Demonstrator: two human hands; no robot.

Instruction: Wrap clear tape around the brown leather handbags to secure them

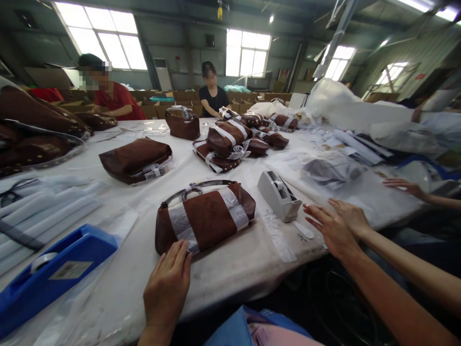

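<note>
A brown handbag point(209, 218) lies on its side at the near middle of the table, with two strips of white wrapping round its body and a wrapped handle at its far side. My left hand point(168, 276) rests on the bag's near left edge, fingers stretched and flat against a white strip, not gripping. To the right, my right hand point(330, 233) hovers open over the table edge, holding nothing. Its fingertips are close to a grey tape dispenser point(279, 196). A small white flat piece point(303, 230) lies between that dispenser and my right hand.
A blue tape dispenser point(68, 269) and white foam rolls point(46, 206) lie left. Brown handbags point(137, 158) and a bag pile point(230, 137) stand farther back. A neighbour's hands point(351, 218) reach in from the right, beside clear plastic point(331, 168). Two people work across the table.
</note>
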